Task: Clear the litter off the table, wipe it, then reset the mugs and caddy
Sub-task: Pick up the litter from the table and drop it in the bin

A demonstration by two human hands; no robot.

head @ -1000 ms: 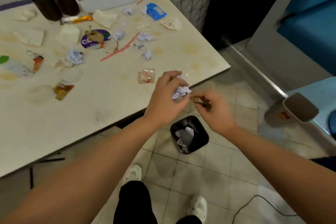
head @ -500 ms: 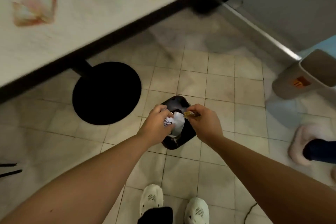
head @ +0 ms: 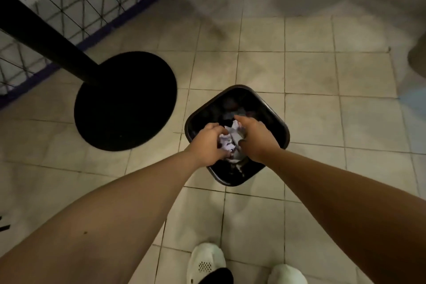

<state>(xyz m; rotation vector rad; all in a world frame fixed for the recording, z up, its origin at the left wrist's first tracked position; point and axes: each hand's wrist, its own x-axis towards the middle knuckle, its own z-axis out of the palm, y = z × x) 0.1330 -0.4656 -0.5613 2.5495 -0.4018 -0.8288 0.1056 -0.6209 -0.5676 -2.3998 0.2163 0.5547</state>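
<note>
A black litter bin (head: 280, 128) stands on the tiled floor below me, and both my hands are over its mouth. My left hand (head: 208, 143) has its fingers curled round a crumpled white paper (head: 225, 144) just above the rim. My right hand (head: 255, 138) is beside it with finger and thumb spread apart, and no wrapper shows in it. More white crumpled paper (head: 237, 154) lies inside the bin between the hands. The table top, mugs and caddy are out of view.
The table's black post and round base (head: 125, 101) stand left of the bin. A wire grid panel (head: 76, 0) runs along the back left. My white shoes (head: 205, 263) are at the bottom edge. A grey object (head: 418, 57) sits at the right edge.
My view has tipped down from the table to the floor. Both hands dropped lower over the bin. The brown wrapper that my right hand pinched is no longer visible, and that hand has spread.
</note>
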